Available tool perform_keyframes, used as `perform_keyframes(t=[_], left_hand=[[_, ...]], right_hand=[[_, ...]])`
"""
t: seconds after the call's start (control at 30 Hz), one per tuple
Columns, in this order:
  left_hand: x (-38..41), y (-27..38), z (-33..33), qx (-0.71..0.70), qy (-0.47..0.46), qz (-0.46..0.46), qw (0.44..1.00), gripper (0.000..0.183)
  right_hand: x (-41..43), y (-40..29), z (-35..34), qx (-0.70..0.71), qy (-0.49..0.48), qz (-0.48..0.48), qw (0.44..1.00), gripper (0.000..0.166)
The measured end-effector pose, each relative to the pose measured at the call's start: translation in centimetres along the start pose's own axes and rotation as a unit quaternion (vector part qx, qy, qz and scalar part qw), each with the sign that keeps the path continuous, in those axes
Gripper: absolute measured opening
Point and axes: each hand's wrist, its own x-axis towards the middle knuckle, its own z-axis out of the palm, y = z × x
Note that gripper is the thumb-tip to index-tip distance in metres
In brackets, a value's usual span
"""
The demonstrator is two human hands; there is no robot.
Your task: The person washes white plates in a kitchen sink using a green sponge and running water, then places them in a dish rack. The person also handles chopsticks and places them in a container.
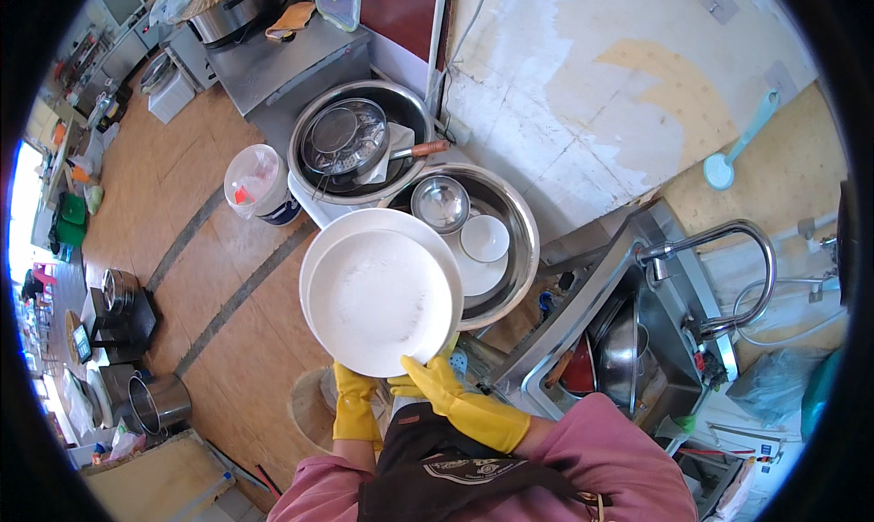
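Note:
A large white round basin (382,300) is held in front of my body in yellow rubber gloves. My right hand (437,385) grips its near rim, with the thumb over the edge. My left hand (355,389) is at the near left side, its fingers hidden beneath the basin. Beyond it stands a wide steel basin (522,269) holding a steel bowl (440,204), a small white bowl (485,239) and a white plate (481,276). Another steel basin (298,163) holds a strainer (345,136) and a wooden-handled utensil (430,148).
At the right is a steel sink (532,378) with a curved faucet (758,232) and stacked cookware. A white bucket (256,181) stands on the floor at the left. Further off are a steel counter (273,71) and a steel pot (160,402).

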Motion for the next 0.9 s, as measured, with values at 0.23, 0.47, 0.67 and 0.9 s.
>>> perform_keyframes(t=[0.23, 0.47, 0.67, 0.9], left_hand=[[0.4, 0.4, -3.3, 0.072, 0.092, 0.041, 0.992, 0.051], [-0.9, -2.0, -5.3, 0.127, 0.132, 0.034, 0.982, 0.051], [-2.6, -3.6, -5.9, 0.147, 0.167, 0.013, 0.975, 0.051], [-3.1, -2.1, -6.1, 0.142, 0.190, 0.012, 0.971, 0.051]], right_hand=[[5.1, -11.1, -8.9, -0.181, -0.053, 0.086, 0.978, 0.054], [35.0, -1.4, -28.4, 0.238, 0.191, 0.031, 0.952, 0.031], [37.6, -1.1, -26.2, 0.302, 0.279, -0.162, 0.897, 0.051], [30.8, -5.7, -21.5, 0.259, 0.351, -0.174, 0.883, 0.050]])
